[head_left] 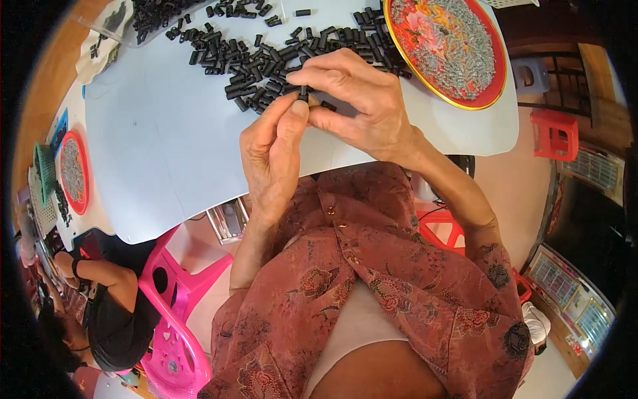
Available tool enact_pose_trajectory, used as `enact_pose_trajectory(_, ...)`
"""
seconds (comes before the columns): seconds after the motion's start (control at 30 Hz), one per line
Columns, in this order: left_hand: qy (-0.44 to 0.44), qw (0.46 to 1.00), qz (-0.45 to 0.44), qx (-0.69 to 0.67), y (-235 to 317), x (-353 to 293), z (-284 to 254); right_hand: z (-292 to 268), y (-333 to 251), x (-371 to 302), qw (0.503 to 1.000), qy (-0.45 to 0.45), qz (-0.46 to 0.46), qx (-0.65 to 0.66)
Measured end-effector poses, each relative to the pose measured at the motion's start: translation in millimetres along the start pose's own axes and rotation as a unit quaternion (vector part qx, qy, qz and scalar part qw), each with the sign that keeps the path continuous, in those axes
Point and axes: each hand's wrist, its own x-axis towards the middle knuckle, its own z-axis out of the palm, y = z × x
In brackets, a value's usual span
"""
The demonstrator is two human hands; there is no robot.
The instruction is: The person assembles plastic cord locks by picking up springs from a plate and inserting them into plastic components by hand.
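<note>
Over the near part of the pile, my two hands meet at one small black plastic tube. My left hand is closed in a pinch, thumb and forefinger pressed round the tube's lower end. Curled about the same piece from the right is my right hand, its forefinger by the upper end and its thumb beside the left fingertips. The hidden side of the tube cannot be made out. Just beyond my fingers lies a heap of loose black plastic tubes. A red round tray with small silvery metal pieces stands right of my right hand.
The light table carries a clear bin of black parts at far left. Beyond the left edge are a smaller red tray and a seated person. A pink chair and a red stool stand nearby.
</note>
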Motion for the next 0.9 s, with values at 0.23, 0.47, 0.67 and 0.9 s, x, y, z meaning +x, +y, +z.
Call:
enact_pose_trajectory(0.23,0.001,0.999,0.021,0.029,-4,1,-1,5,1,-2,1.0,0.009,-0.003,-0.002)
enact_pose_trajectory(0.47,-0.012,0.999,0.02,0.03,-1,4,-2,11,1,-4,0.995,0.037,-0.064,-0.059)
enact_pose_trajectory(0.67,-0.031,0.998,0.055,0.029,-4,4,-2,11,0,-9,0.997,0.045,-0.051,-0.047)
enact_pose_trajectory(0.9,-0.046,0.992,0.01,-0.114,-18,9,-6,10,-1,-5,0.999,0.049,0.013,-0.007)
